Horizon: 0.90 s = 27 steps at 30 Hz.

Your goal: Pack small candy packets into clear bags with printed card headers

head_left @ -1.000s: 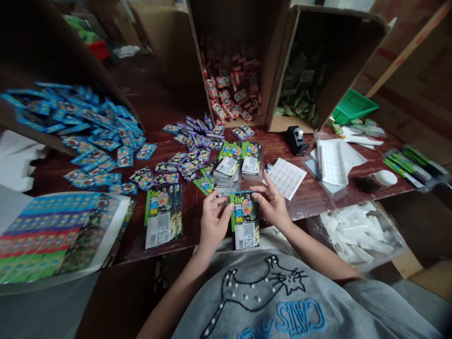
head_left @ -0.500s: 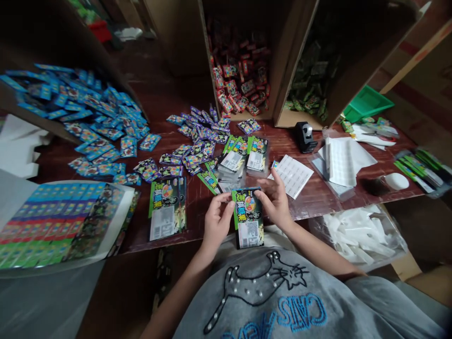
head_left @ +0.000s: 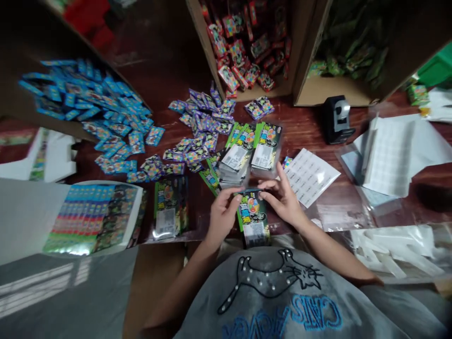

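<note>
A black and green printed packet hangs upright at the table's front edge, close to my body. My left hand pinches its top left corner between thumb and fingers. At the top right corner, my right hand grips the packet with thumb and fingertips, one finger raised. Just beyond the hands lie stacked packets of the same print and another pile beside them. More such packets rest to the left. A white sticker sheet lies right of my right hand.
Blue sachets spill from a box at left; purple sachets lie mid-table. Cardboard boxes hold red sachets and green ones. A black tape dispenser, white sheets and a multicoloured stack are also there.
The view has shifted and come closer to the table. Both hands keep hold of the packet's top edge, and its face looks more tilted than before.
</note>
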Available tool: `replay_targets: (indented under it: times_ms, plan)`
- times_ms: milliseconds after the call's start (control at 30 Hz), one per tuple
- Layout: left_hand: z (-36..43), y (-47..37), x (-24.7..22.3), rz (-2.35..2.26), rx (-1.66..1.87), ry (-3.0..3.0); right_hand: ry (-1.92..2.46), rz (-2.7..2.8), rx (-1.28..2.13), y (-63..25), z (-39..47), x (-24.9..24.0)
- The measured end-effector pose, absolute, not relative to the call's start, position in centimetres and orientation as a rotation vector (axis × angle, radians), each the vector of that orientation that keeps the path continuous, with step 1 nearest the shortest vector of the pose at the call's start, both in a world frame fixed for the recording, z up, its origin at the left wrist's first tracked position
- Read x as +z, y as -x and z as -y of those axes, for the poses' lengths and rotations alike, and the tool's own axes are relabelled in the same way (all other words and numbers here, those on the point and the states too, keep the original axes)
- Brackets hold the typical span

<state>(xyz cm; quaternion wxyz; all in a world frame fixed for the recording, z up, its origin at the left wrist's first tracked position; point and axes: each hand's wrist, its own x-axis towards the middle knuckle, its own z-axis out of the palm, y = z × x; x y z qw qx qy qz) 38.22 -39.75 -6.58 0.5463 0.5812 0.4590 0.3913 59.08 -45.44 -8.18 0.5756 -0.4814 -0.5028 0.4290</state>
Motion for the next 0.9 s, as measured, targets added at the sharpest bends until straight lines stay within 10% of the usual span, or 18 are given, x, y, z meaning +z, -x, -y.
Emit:
replay_targets:
  times_ms: [533, 900]
  plan:
    - [38.3, -37.8, -2.8, -1.215, 0.664, -1.340, 1.033, 1.055, 1.618, -61.3, 40.9, -5.4]
    - [38.5, -33.9, -4.9, -0.913, 0.640, -1.534, 1.039, 1.641, 1.243, -61.2, 44.3, -3.0]
